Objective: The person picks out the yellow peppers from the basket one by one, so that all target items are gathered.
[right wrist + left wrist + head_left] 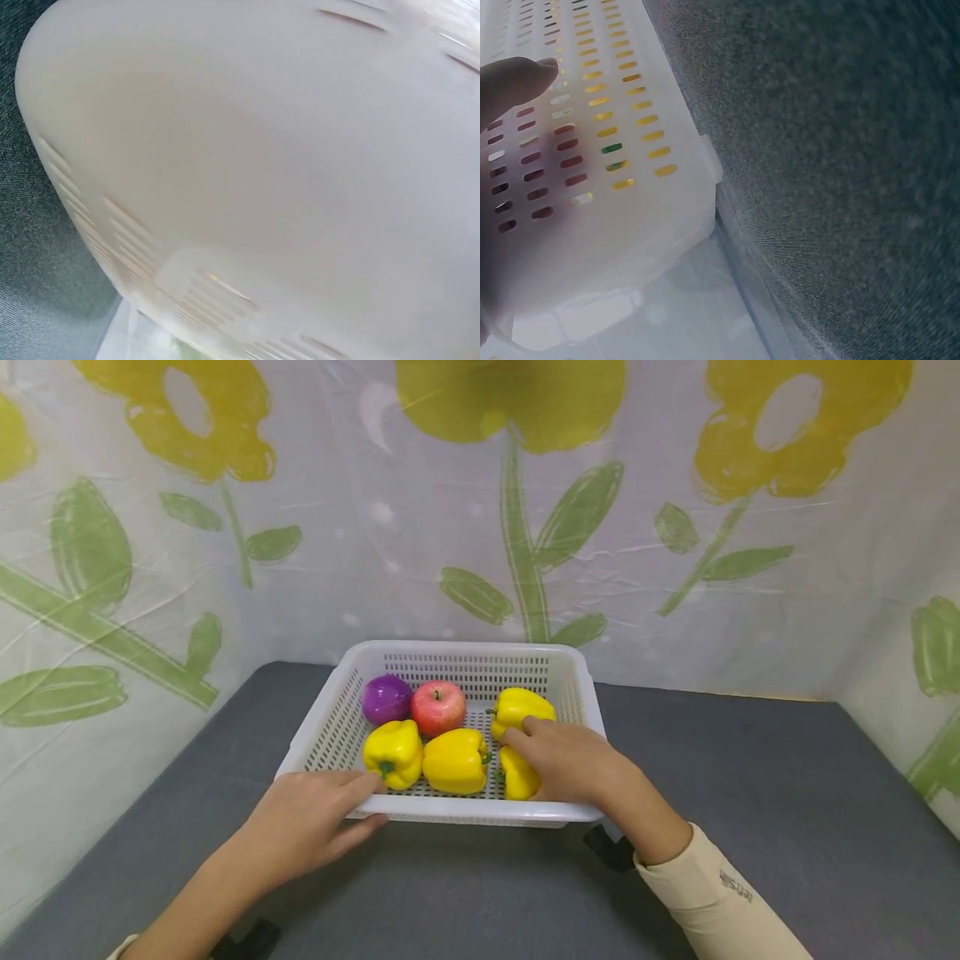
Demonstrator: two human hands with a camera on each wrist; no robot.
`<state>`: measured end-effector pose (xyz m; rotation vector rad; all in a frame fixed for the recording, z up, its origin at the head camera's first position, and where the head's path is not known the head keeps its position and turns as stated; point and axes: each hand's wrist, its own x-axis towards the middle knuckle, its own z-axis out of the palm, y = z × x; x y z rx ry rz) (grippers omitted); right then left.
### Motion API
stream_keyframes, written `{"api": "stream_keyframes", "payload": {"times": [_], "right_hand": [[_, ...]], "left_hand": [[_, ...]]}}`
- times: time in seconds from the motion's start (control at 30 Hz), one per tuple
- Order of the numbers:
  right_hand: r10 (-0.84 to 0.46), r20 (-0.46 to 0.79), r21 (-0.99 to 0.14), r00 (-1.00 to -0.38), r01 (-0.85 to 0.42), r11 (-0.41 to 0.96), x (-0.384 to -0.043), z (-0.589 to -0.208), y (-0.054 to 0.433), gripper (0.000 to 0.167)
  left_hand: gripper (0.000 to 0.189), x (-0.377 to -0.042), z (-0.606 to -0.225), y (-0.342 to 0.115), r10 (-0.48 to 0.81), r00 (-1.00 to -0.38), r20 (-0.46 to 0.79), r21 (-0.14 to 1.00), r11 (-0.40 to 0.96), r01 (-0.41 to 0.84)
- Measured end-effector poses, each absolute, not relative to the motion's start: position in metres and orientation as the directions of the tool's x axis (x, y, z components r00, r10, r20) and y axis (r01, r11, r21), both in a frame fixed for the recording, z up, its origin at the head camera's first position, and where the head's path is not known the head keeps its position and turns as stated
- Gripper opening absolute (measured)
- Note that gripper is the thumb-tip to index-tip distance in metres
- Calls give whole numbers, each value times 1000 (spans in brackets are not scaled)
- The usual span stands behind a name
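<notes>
A white plastic basket (480,810) holds several yellow bell peppers, a red apple (438,708) and a round purple item (387,699). My left hand (311,818) grips its front-left rim, thumb outside; the thumb (521,81) also shows against the slotted wall in the left wrist view. Inside at the right, my right hand (573,764) holds the near yellow bell pepper (517,775), covering its right side. Its fingertips reach the farther pepper (521,706). Two more peppers, one at left (393,753) and one in the middle (456,762), lie between my hands.
The basket stands on a dark grey table (750,793). Behind and at both sides hangs a pale cloth (360,543) printed with yellow flowers and green leaves. In the right wrist view the basket's white wall (225,150) fills most of the picture.
</notes>
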<state>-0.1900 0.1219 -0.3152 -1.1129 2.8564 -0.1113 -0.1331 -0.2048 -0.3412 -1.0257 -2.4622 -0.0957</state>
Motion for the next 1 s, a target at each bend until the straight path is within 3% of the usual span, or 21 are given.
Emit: {"api": "stream_keyframes", "payload": {"times": [0.67, 1.0], "right_hand": [[-691, -46, -69, -721, -688, 723, -191, -314, 121, 69], [-683, -54, -69, -728, -680, 730, -189, -314, 120, 58]], "left_hand": [[30, -135, -338, -204, 652, -621, 435, -115, 724, 680], [29, -132, -340, -204, 650, -626, 431, -105, 725, 681]]}}
